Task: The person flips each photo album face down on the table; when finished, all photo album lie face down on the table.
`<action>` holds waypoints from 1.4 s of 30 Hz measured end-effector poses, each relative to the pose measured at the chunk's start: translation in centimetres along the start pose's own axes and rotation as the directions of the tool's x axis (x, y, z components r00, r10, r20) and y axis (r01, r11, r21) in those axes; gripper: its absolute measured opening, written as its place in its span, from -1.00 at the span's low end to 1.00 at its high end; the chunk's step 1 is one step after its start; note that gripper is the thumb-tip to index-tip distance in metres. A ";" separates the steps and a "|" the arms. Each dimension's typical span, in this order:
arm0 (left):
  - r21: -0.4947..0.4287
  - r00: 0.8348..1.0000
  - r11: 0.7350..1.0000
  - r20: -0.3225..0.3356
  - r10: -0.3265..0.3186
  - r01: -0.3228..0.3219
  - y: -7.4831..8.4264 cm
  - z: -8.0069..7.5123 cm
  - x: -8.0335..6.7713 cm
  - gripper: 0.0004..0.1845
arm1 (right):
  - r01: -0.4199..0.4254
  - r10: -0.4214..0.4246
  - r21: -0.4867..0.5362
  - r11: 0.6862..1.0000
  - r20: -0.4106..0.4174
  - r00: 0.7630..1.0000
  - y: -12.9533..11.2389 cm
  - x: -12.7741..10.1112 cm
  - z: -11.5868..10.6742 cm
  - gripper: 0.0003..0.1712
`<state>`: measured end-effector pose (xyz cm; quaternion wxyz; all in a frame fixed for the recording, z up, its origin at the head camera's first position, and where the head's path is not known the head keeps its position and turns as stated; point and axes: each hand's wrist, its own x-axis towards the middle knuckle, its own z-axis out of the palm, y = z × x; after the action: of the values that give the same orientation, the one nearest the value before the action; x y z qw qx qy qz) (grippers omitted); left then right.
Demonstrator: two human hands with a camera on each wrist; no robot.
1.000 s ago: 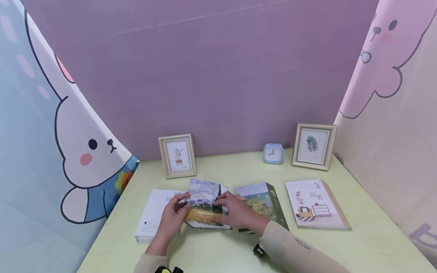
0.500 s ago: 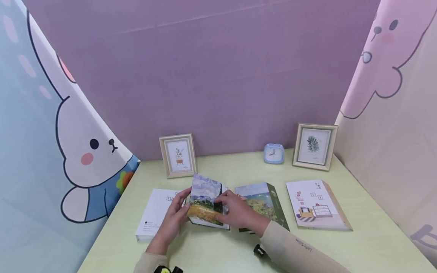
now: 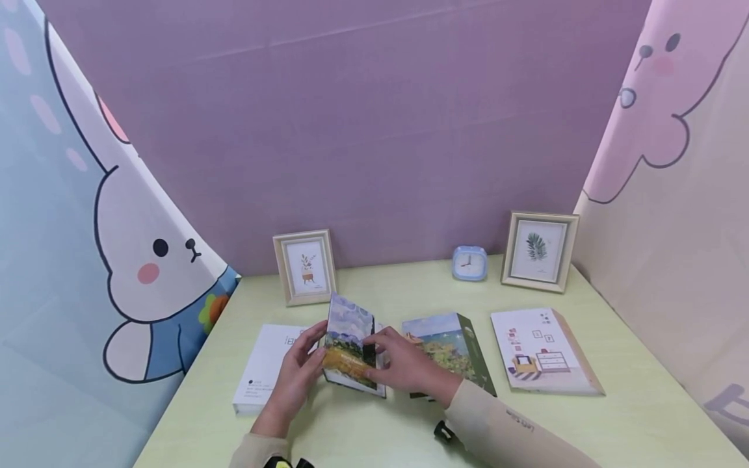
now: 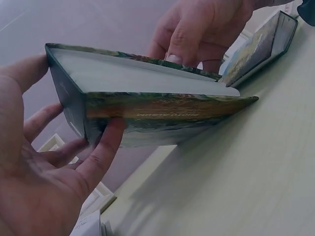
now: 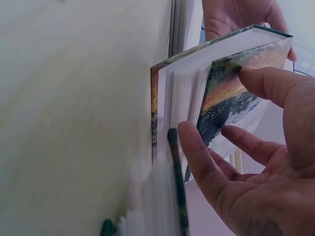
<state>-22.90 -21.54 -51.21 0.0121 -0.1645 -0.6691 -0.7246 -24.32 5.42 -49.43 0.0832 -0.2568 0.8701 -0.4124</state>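
A photo album [image 3: 345, 341] with a painted landscape cover stands tilted off the table, its cover lifted a little from the white page block. At the dark spine, my left hand [image 3: 297, 376] grips it, with thumb and fingers on either side [image 4: 54, 172]. My right hand [image 3: 404, 365] holds the front cover near its free edge. One right finger [image 5: 199, 152] lies by the page edges, while the thumb is on the cover. To the right lies a second album [image 3: 445, 344] with a seaside picture and green spine. A white book [image 3: 260, 367] lies partly behind my left hand.
A white book with a furniture drawing [image 3: 538, 364] lies at the right of the table [image 3: 363, 435]. Along the back stand a plant picture frame [image 3: 304, 266], a blue alarm clock [image 3: 469, 263] and a leaf picture frame [image 3: 538, 252]. A purple cloth [image 3: 374, 130] hangs behind.
The album has tipped up more steeply, and its front cover has swung leftward with my right fingers. My left hand has kept its place at the spine.
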 end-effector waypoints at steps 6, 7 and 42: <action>-0.023 0.999 1.000 0.032 0.014 -0.013 -0.1 -0.1 -0.2 -0.44 | 0.001 -0.002 0.049 0.999 0.015 1.000 0.0 -0.1 0.0 -0.28; -0.024 0.999 1.000 0.035 0.015 -0.014 -0.1 -0.1 -0.2 -0.44 | 0.003 -0.004 0.060 0.998 0.017 1.000 0.1 -0.1 0.0 -0.28; 0.021 0.965 1.000 0.263 -0.018 0.012 -0.3 0.7 0.0 -0.27 | 0.089 -0.112 0.450 0.888 0.025 0.993 0.1 0.7 -0.4 -0.40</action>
<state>-22.79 -20.85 -51.51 -0.0809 -0.2541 -0.6729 -0.6899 -25.09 5.42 -49.17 0.1405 -0.2856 0.7348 -0.5990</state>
